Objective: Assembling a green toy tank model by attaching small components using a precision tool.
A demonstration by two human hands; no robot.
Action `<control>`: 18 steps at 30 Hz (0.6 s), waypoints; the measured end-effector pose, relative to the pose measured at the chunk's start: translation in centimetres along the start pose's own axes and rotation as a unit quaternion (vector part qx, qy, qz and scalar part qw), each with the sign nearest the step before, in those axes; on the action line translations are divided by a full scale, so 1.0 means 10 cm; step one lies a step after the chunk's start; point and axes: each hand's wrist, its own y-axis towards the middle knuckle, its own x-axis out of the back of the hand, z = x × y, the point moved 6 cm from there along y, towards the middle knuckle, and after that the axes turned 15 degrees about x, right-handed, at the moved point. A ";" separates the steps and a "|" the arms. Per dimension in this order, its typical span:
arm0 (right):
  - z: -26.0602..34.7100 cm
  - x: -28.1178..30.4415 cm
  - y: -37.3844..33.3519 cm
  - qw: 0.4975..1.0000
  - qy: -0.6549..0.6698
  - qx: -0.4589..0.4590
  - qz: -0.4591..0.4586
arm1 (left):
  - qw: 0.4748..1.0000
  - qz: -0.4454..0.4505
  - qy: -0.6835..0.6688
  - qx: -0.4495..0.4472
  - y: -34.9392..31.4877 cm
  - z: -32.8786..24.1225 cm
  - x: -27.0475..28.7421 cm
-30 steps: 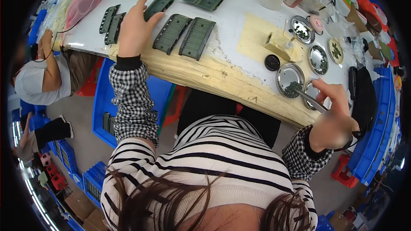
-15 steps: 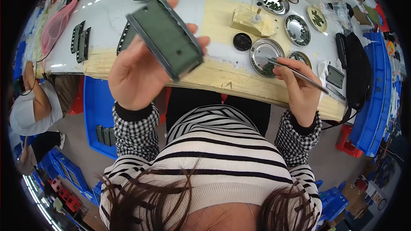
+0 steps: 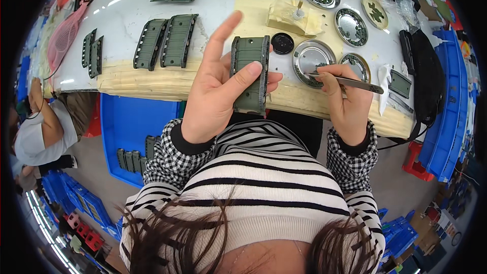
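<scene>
Left hand (image 3: 215, 91) grasps a dark green ribbed part (image 3: 250, 73) between thumb and fingers, index finger raised free; right hand (image 3: 345, 99) pinches metal tweezers (image 3: 350, 82).

Part held up over the table's near edge (image 3: 152, 83), long axis roughly upright in view, running away from the person; it sits just left of the tweezers, and the tweezer tip points left toward the part and the nearest dish, so the right hand is the nearer free tool. Round metal dish (image 3: 312, 57) just beyond the tip: a few small dark bits inside, mostly bare. Three more dishes (image 3: 351, 20) further back hold small green pieces; contents too small to tell apart. Black round cap (image 3: 282, 43) beside the part's top. More green ribbed parts (image 3: 167, 42) lie flat on the table, well left. Blue bin (image 3: 137, 127) under the table holds several more.
</scene>
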 end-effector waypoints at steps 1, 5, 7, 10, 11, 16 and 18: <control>0.01 -0.01 0.01 1.000 0.000 0.005 0.004 | 1.000 -0.002 0.007 -0.007 -0.01 -0.01 0.00; 0.03 -0.02 0.01 1.000 -0.004 0.024 0.012 | 0.997 -0.002 0.062 0.041 0.00 0.11 0.06; 0.03 0.01 0.02 0.999 0.011 0.032 -0.006 | 0.997 0.003 0.070 0.045 0.02 0.14 0.04; 0.20 0.05 0.06 0.995 0.038 0.089 -0.028 | 0.993 0.030 0.100 0.048 0.07 0.17 0.01; 0.29 0.08 0.09 0.992 0.048 0.116 -0.034 | 0.992 0.044 0.112 0.045 0.09 0.18 -0.02; 0.67 0.07 0.24 0.952 -0.008 0.307 0.007 | 0.982 0.073 0.170 0.017 0.14 0.11 -0.20; 0.72 0.04 0.26 0.947 -0.015 0.320 0.022 | 0.987 0.075 0.141 0.033 0.13 0.12 -0.21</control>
